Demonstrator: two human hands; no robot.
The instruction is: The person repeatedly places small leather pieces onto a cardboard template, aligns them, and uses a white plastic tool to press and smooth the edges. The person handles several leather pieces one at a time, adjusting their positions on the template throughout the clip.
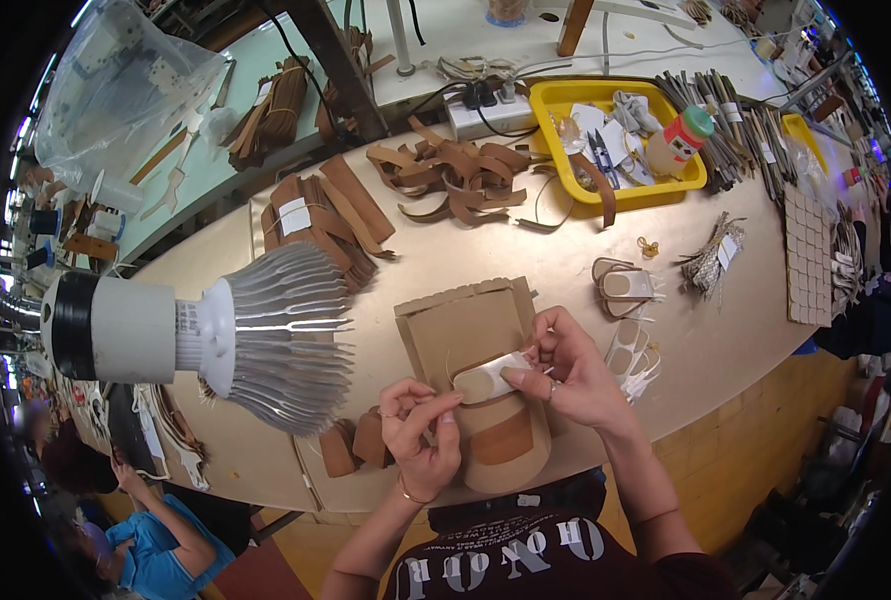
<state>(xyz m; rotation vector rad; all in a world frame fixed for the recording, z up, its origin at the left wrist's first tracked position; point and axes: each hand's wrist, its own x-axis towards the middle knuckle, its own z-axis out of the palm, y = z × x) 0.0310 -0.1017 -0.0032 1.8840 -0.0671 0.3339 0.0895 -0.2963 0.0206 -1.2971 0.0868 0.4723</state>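
Note:
Close in front of me, a small rounded leather tab (pixel 479 384) with a white strip at one end lies over a tan, round-ended panel (pixel 510 412). My right hand (pixel 573 372) pinches the white end between thumb and fingers. At the tab's left end, my left hand (pixel 423 432) is closed, its index fingertip on the edge. A darker brown patch (pixel 500 440) sits on the panel's lower part. Behind it lies a flat tan board (pixel 465 325) with a notched far edge. Thin threads stick up near the tab.
A large lamp (pixel 275 335) juts in from the left. Brown leather strips (pixel 455 175) lie behind, beside a yellow tray (pixel 585 200) holding scissors (pixel 602 160) and a green-capped bottle (pixel 680 140). Similar tabs (pixel 625 285) lie right. Brown pieces (pixel 340 448) rest left. A person in blue (pixel 180 540) sits lower left.

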